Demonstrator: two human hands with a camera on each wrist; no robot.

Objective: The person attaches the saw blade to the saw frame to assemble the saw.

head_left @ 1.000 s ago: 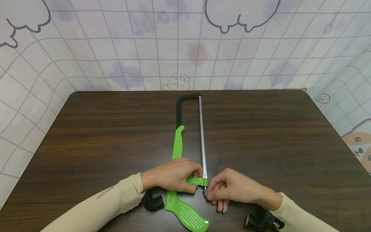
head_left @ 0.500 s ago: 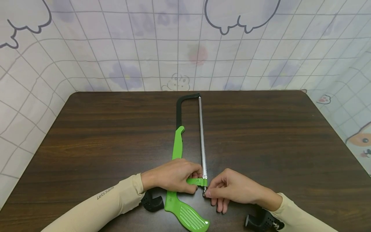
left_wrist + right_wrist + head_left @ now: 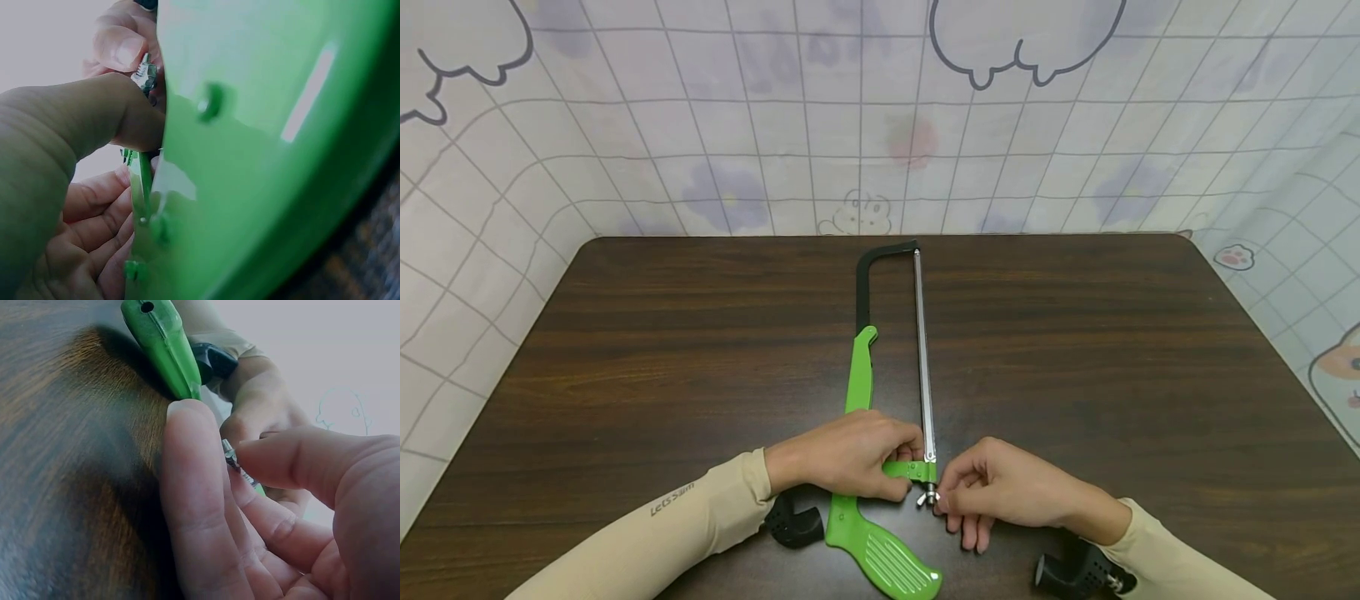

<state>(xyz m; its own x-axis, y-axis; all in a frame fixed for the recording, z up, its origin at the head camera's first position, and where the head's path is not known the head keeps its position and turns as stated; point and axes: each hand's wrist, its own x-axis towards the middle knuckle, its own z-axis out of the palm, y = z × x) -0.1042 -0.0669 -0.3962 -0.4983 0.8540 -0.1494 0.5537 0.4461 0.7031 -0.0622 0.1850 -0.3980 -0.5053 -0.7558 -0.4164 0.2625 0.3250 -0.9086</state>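
A hacksaw [image 3: 860, 379] with a green handle and black front frame lies on the table, its silver blade bar [image 3: 922, 358] on the right side. My left hand [image 3: 853, 454] grips the green frame around its short lower arm, thumb toward the handle. Below that arm a small metal wing nut [image 3: 928, 498] sits at the blade's near end. My right hand [image 3: 1007, 487] pinches one wing of it between thumb and index finger, the other fingers curled beneath. In the right wrist view, the thumb tip meets the wing nut [image 3: 229, 452]; the left wrist view is mostly filled by green handle [image 3: 250, 125].
The dark wood table [image 3: 700, 333] extends on both sides of the saw. Behind it hangs a white gridded cloth [image 3: 880, 125] with cartoon prints. Black wrist-camera mounts sit under both sleeves, near the table surface.
The wing nut has turned under my right fingers, and its wings now show spread sideways. My left hand and the hacksaw have stayed in place.
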